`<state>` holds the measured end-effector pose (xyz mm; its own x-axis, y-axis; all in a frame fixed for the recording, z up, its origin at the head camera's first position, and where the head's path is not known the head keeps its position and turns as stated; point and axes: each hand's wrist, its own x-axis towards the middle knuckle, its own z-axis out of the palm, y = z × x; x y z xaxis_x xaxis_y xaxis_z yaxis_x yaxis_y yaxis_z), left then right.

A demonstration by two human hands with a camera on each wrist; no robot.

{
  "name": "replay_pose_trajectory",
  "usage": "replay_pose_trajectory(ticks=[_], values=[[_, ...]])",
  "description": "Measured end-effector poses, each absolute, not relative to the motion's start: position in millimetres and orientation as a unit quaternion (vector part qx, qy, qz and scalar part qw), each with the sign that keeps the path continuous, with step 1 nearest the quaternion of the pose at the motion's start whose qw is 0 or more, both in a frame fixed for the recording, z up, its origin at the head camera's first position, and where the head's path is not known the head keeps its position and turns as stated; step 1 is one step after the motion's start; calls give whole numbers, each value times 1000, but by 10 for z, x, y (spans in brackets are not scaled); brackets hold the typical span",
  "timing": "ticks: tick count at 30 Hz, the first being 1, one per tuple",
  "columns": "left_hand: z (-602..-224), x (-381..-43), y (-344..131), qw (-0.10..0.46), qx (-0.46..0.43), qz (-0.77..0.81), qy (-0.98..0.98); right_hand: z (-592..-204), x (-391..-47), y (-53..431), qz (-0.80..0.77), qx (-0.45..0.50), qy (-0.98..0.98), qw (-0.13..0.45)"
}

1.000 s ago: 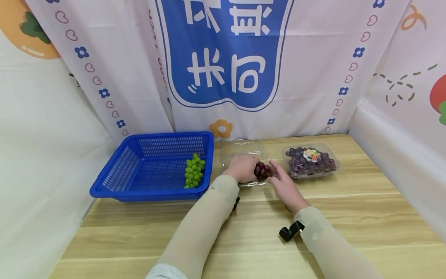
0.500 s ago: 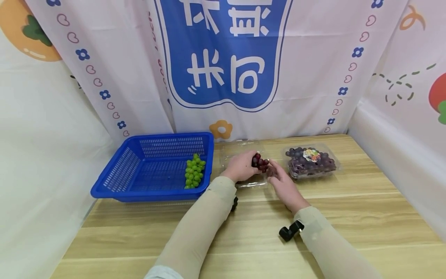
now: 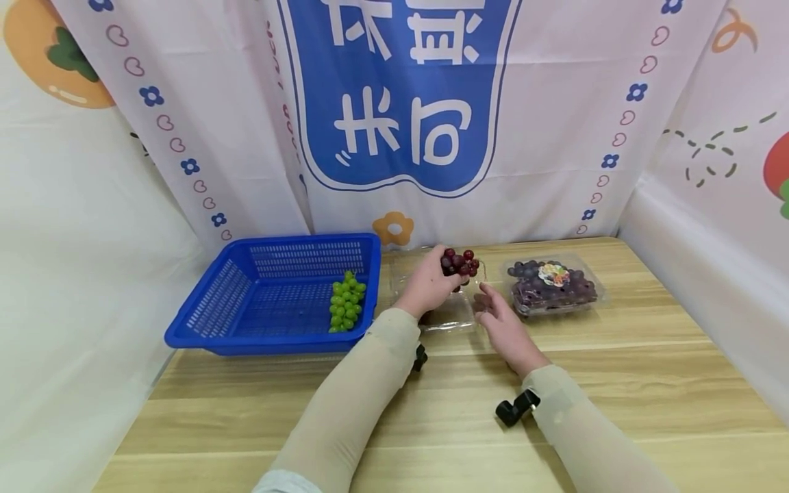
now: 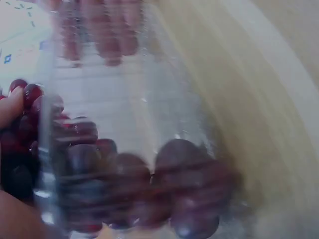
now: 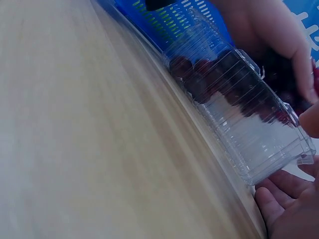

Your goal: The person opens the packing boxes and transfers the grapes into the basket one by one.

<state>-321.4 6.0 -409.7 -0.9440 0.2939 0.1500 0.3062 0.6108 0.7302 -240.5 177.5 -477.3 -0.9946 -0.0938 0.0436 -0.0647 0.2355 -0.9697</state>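
A bunch of red grapes (image 3: pixel 462 262) is in my left hand (image 3: pixel 427 284), thumb and fingers curled round it. It is raised over the clear plastic box (image 3: pixel 453 322), whose lid stands open at the back. Through the near wall, in the right wrist view, more dark red grapes (image 5: pixel 199 84) show in the left part of the box. My right hand (image 3: pixel 508 335) holds the box's right end between thumb and fingers. The left wrist view catches its fingers (image 4: pixel 107 45) through the clear plastic, somewhat blurred.
To the left stands a blue slotted basket (image 3: pixel 271 342) with a bunch of green grapes (image 3: pixel 347 303) in its right side. A closed clear box of dark grapes (image 3: pixel 555 287) with a round sticker is just right of my right hand. A printed curtain (image 3: pixel 542 123) hangs behind the wooden table (image 3: pixel 468 438).
My left hand has risen and shifted back from inside the box, bringing the red grape bunch up with it. My right hand stays at the box's right end.
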Motion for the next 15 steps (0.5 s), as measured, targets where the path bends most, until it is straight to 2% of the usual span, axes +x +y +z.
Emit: replay_pose_trajectory(ticks=[9, 15], values=[[-3828, -3147, 62, 49, -151, -561, -813, -4790, -2432, 1787, -612, -47, 790, 13], [-3537, -3050, 5, 37, -147, -635, -758, -4798, -2437, 1795, -598, -39, 800, 6]])
